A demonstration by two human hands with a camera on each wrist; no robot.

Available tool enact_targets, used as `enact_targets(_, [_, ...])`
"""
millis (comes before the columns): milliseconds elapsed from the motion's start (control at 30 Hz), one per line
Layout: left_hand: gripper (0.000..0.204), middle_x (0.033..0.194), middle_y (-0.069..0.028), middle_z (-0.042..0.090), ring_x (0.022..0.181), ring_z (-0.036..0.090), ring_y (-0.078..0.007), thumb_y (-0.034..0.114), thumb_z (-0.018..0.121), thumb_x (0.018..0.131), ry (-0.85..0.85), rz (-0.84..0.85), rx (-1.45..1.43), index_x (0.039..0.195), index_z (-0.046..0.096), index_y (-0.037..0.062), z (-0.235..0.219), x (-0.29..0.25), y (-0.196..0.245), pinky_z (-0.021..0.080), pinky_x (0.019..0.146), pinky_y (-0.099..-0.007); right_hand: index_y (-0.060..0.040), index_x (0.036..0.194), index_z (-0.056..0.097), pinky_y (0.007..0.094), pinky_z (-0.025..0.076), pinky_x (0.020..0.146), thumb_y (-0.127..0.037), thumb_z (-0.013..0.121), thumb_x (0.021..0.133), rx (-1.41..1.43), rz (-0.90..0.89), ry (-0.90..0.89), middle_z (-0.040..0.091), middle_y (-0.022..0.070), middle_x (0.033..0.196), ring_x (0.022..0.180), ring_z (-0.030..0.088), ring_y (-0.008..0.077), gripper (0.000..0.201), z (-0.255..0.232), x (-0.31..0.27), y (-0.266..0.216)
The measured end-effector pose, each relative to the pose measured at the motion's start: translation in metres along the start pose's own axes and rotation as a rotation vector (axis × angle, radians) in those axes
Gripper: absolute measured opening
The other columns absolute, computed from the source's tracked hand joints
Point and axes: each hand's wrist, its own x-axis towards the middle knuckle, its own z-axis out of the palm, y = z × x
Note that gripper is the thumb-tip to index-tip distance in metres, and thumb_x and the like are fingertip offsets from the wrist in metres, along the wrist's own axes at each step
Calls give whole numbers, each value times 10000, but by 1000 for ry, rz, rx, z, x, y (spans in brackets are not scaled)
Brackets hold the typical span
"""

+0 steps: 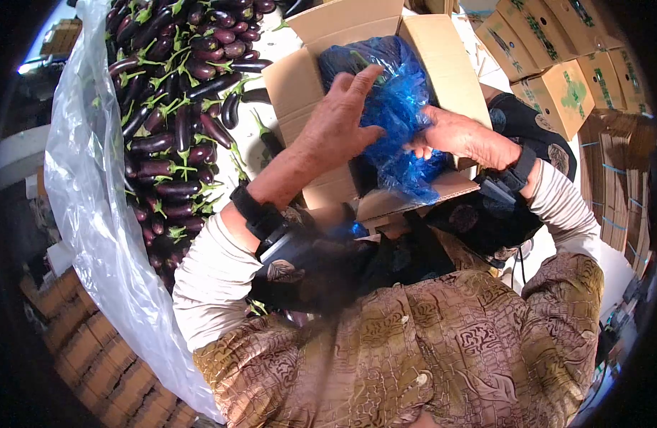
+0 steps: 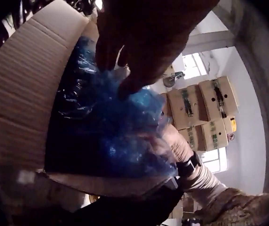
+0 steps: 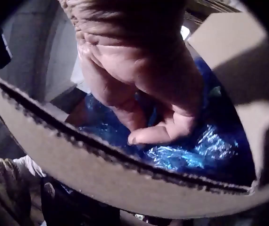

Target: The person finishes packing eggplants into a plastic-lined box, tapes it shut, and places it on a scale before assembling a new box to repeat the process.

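Observation:
A cardboard box (image 1: pixel 448 60) with its flaps spread out stands in front of me, lined with a thin blue plastic bag (image 1: pixel 403 93). Dark contents and a green stem show through the plastic. My left hand (image 1: pixel 332 125) lies over the left part of the bag, index finger stretched out and thumb apart from it; in the left wrist view its fingertips are right at the plastic. On the right, my right hand (image 1: pixel 464 135) pinches the gathered film between thumb and fingers, seen close up over the crinkled bag (image 3: pixel 177 157) in the right wrist view.
A large heap of eggplants (image 1: pixel 175 135) lies to the left, bordered by a clear plastic sheet (image 1: pixel 86 185). Printed cartons (image 1: pixel 557 93) are stacked at the right, above bundles of flattened cardboard (image 1: pixel 617 185). More cardboard (image 1: pixel 107 349) stands at lower left.

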Motion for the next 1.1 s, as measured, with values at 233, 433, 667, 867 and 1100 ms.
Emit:
enact_targets(233, [497, 1058, -174, 642, 953, 637, -365, -23, 638, 744, -177, 434, 376, 1228, 594, 81, 23, 12, -38, 519, 859, -397, 45, 998, 631, 303, 519, 785, -90, 622, 863, -208, -290, -212, 677, 94, 904, 831, 636, 155, 191, 2, -26, -21])
enact_targets(433, [210, 827, -272, 645, 776, 665, -341, 7, 496, 721, 99, -78, -249, 880, 627, -36, 14, 37, -73, 506, 711, -425, -39, 1308, 447, 338, 535, 704, -325, 862, 699, -493, -300, 66, 549, 103, 1014, 835, 633, 212, 790, -16, -42, 7])
enact_targets(667, [216, 801, -235, 659, 757, 641, -302, 28, 533, 733, 59, -172, 20, 898, 638, -64, 16, 35, -72, 503, 722, -393, -27, 1157, 610, 409, 510, 760, 6, 633, 774, -523, -603, -385, 640, 193, 1005, 902, 632, 352, 386, 18, -15, 3])
enact_targets(867, [297, 920, -135, 714, 851, 628, -155, -7, 571, 771, 214, -54, -534, 1049, 665, -52, 19, 40, -65, 501, 802, -310, 20, 998, 529, 309, 547, 563, -71, 514, 948, -228, -230, -325, 629, 119, 751, 654, 669, 188, 105, 6, -13, -17])
enact_targets(1100, [300, 960, -108, 706, 838, 635, -153, -38, 526, 799, -65, -167, -522, 1067, 662, -54, 21, 30, -48, 520, 800, -316, 5, 1204, 494, 283, 585, 624, -4, 513, 937, 457, 64, 269, 655, 166, 1006, 788, 673, 204, 268, -46, 15, 10])
